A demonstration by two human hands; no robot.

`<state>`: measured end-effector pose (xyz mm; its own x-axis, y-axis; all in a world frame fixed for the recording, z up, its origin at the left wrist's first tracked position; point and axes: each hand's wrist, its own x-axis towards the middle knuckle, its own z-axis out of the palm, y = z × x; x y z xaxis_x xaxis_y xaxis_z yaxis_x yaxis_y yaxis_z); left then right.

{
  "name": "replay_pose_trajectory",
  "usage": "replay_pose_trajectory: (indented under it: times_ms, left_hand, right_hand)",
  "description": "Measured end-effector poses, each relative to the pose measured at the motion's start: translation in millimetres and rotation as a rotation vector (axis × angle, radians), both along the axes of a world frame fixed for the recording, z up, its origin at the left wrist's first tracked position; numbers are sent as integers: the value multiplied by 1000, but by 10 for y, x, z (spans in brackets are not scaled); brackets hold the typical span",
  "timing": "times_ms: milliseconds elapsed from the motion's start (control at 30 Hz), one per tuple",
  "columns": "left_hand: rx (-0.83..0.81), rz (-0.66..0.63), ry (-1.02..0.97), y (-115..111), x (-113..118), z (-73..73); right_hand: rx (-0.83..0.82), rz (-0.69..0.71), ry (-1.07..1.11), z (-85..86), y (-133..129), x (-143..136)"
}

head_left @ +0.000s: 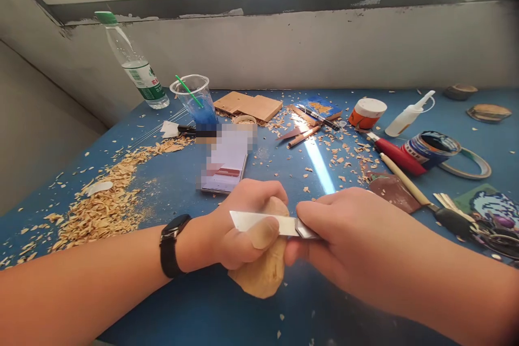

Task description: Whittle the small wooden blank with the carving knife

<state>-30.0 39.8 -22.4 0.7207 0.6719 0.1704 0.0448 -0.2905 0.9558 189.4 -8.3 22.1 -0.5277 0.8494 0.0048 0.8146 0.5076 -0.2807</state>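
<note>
My left hand point(249, 227), with a black watch point(173, 243) on its wrist, is closed around a pale carved piece of wood point(263, 275). Its thumb lies along the lower edge of a metal blade. My right hand point(344, 238) grips a utility knife point(306, 230) by its handle, most of which the fingers hide. The blade points left and lies across the wood, over the left hand. Just behind the left hand a phone point(223, 175) rests on the blue table, its screen partly blurred out.
Wood shavings point(103, 213) are heaped at left. A water bottle point(138, 65) and a plastic cup point(198, 105) stand at back left, near flat boards point(249, 105). To the right are an orange-white jar point(367, 113), a squeeze bottle point(407, 118), a red-handled tool point(399, 155), tape point(470, 165) and keys point(497, 235).
</note>
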Motion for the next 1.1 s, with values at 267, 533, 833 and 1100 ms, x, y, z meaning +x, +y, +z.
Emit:
replay_pose_trajectory:
  times_ms: [267, 533, 833, 1100]
  left_hand:
    - [-56, 88, 47, -34, 19, 79]
    - [-77, 215, 79, -93, 28, 98]
    - [91, 91, 39, -51, 5, 75]
    - [4, 92, -6, -123, -12, 95]
  right_hand:
    - [110, -54, -68, -37, -8, -10]
    - [137, -177, -81, -47, 39, 7]
    - [129, 177, -3, 77, -137, 38]
    - [4, 211, -15, 39, -150, -34]
